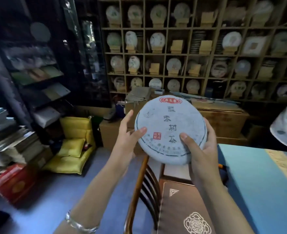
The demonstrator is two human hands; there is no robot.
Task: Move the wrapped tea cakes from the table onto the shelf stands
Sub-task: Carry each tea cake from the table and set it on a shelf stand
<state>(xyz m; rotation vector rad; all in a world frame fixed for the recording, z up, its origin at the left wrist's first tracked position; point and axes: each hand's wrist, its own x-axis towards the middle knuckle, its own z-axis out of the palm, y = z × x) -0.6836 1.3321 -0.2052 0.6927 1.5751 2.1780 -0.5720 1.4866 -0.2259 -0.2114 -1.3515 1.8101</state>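
A round wrapped tea cake (169, 125), pale paper with a red label and dark characters, is held up face-on in front of me. My left hand (128, 137) grips its left edge, thumb on the face. My right hand (201, 149) cups its lower right edge, thumb on the front. Beyond it stands the wooden cubby shelf (188, 53), many cells holding cakes on stands. Some small wooden stands carry no cake, such as one (176, 46) in the second row and another (205, 46) beside it.
A wooden chair (144, 188) with a brown patterned cushion stands right below my hands. The blue-covered table (250, 183) lies at the right. Cardboard boxes (223, 119) line the shelf's foot. Yellow cushions (75, 142), stacked books and a dark glass cabinet fill the left.
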